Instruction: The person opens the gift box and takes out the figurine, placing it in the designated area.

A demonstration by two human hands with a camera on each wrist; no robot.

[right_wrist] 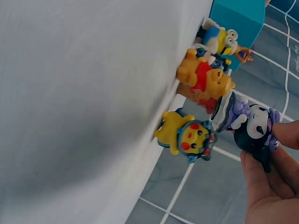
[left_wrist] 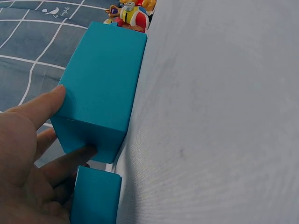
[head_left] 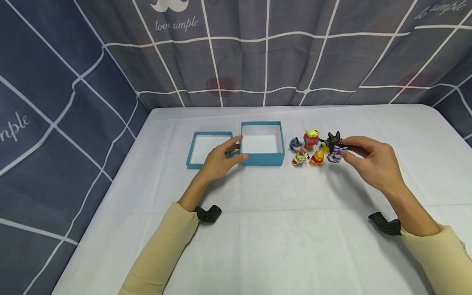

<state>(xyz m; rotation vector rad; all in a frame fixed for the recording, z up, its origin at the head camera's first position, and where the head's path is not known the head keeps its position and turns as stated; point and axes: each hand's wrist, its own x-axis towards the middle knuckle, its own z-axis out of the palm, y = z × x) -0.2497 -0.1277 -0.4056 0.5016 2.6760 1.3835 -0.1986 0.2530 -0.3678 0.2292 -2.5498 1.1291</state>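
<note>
My right hand (head_left: 376,164) pinches a small black-and-purple figurine (right_wrist: 252,123) with a white face and a black pointed hood, between thumb and fingers. In the right wrist view it is off the table, beside a yellow figurine (right_wrist: 189,135) with red cheeks. My left hand (head_left: 217,159) rests against the left end of an open blue box (head_left: 262,159), thumb at its front corner and fingers along its side. The box's white inside shows no objects. Standing right of the box are an orange bear figurine (head_left: 317,157), a green-headed figurine in red (head_left: 311,138) and a yellow goggled figurine (head_left: 300,157).
A shallow blue lid (head_left: 194,165) lies left of the box, its white inside facing up. A small dark-blue figurine (head_left: 295,144) stands by the box's right side. White cloth (head_left: 280,229) covers the table, and a grey checked curtain (head_left: 243,65) hangs behind.
</note>
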